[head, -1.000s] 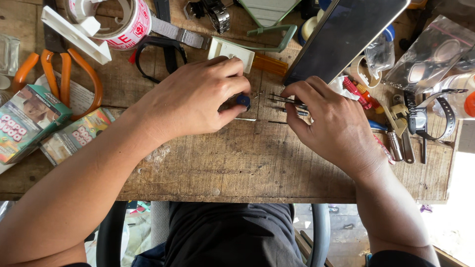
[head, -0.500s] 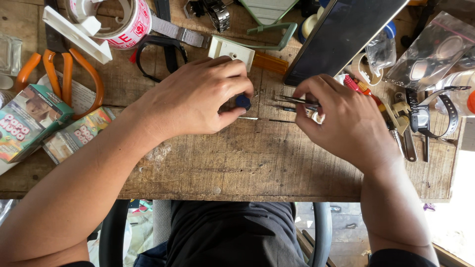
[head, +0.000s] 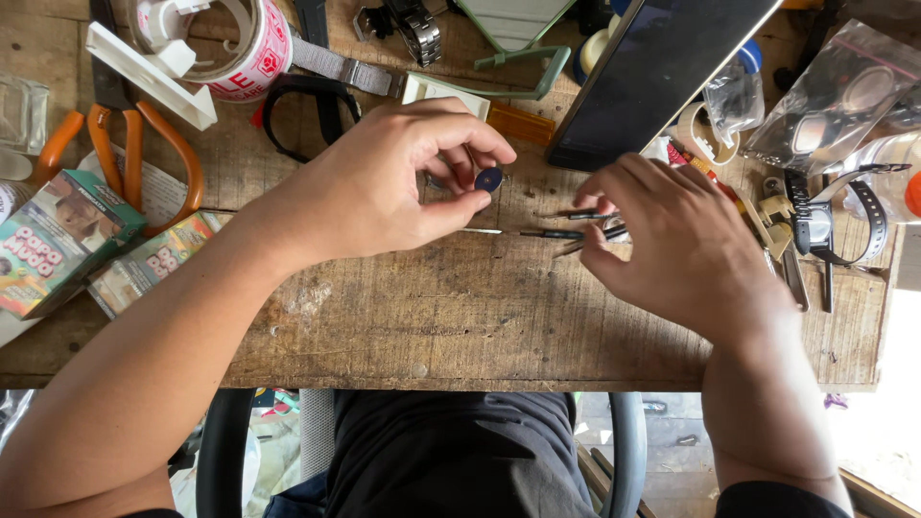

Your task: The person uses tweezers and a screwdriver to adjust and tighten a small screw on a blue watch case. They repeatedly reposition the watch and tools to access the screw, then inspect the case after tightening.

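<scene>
Head view. The left hand [head: 384,187] holds a small, dark blue, round flat disc [head: 488,179], seemingly a watch part, pinched at its edge between thumb and fingertips. This grip is closed on the disc, which sits just clear of the worn wooden desk [head: 460,307] rather than resting on it.

The right hand [head: 681,245] hovers low over a cluster of thin dark metal hand tools [head: 566,233], fine drivers or tweezers, lying side by side on the desk. Its fingertips touch or nearly touch their near ends. The fingers are curled but not closed around any one tool. This grip is loose and holds nothing that can be confirmed.

To the right of the left grip, and close, lie the tool tips. Above both grips leans a dark flat tablet-like panel [head: 662,77]. Beyond the right grip lie black-strapped wristwatches [head: 820,225]. Far to the left of the left grip lie orange-handled pliers [head: 134,153], a roll of white tape with red print [head: 254,53] and small printed cardboard boxes [head: 58,240].

Judgement on doing the step well: keep the pinch on the disc's rim only, so the face stays clean. Keep the disc low over the desk, so a slip costs little. The right hand should single out one tool by its shaft before lifting, since the tools lie close together and may roll. The crowded desk would make a dropped disc hard to recover.
</scene>
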